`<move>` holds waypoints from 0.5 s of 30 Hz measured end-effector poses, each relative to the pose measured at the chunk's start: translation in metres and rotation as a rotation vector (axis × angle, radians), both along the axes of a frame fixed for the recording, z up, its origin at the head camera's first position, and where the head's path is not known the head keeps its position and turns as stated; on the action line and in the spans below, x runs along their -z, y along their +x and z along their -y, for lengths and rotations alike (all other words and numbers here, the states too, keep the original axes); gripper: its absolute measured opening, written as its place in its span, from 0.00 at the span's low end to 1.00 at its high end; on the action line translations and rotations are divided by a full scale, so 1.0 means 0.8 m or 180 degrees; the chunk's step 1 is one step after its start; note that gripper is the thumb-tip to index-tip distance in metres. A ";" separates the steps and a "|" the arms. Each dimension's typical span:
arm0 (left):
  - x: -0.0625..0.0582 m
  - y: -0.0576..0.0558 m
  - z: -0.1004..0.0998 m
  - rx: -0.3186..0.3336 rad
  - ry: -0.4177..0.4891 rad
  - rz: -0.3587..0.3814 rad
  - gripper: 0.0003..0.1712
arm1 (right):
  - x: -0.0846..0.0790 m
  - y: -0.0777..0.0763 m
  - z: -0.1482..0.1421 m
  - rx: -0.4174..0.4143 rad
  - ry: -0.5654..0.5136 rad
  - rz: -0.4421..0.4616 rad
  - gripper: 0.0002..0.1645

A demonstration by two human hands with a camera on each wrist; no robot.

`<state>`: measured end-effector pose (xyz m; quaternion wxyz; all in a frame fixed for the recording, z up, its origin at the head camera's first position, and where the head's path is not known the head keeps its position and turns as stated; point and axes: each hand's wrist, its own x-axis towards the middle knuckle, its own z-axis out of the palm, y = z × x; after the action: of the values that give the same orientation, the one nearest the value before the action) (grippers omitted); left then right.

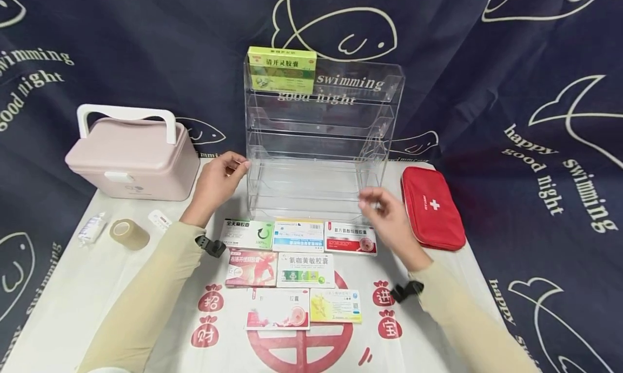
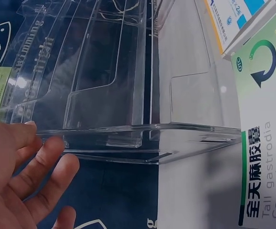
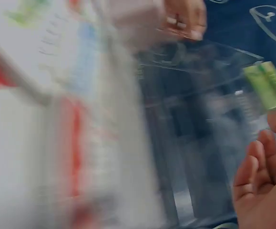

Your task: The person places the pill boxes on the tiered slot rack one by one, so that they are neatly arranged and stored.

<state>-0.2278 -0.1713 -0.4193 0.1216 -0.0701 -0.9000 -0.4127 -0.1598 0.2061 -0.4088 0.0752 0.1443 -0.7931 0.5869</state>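
A clear tiered plastic rack (image 1: 311,200) stands at the back of the table. One yellow-green medicine box (image 1: 282,74) sits in its top tier, at the left. My left hand (image 1: 220,181) is at the rack's left side edge, its fingers loosely bent; in the left wrist view the fingertips look close to the edge or touching it. Slightly blurred, my right hand (image 1: 389,221) hovers by the rack's lower right front with relaxed fingers and nothing in them. Before the rack, several medicine boxes lie flat in rows, among them a green-and-white box (image 1: 247,235) and a red-and-white box (image 1: 350,238).
To the left stands a pink case (image 1: 133,157) with a white handle. A tan bandage roll (image 1: 128,234) and a small plastic-wrapped item (image 1: 91,228) lie before it. On the right is a red first-aid pouch (image 1: 433,208). Dark fish-print cloth (image 1: 462,54) hangs behind the rack.
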 end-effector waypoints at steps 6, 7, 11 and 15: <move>-0.003 0.001 -0.001 0.0032 0.0032 -0.0012 0.16 | 0.091 0.036 -0.044 0.0125 0.0187 0.0856 0.21; -0.002 0.001 0.000 0.0030 0.0028 0.0008 0.16 | 0.104 0.038 -0.051 0.0170 0.0210 0.0965 0.23; -0.002 0.006 0.001 0.0022 0.0019 0.0090 0.16 | 0.127 0.042 -0.068 0.0308 0.0430 0.1178 0.27; -0.003 0.005 -0.002 0.0013 0.0036 0.0086 0.16 | 0.130 0.035 -0.075 0.0437 0.0659 0.1151 0.29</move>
<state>-0.2242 -0.1698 -0.4172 0.1091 -0.0656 -0.8991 -0.4189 -0.1314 0.2664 -0.5129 -0.0438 -0.0108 -0.8577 0.5121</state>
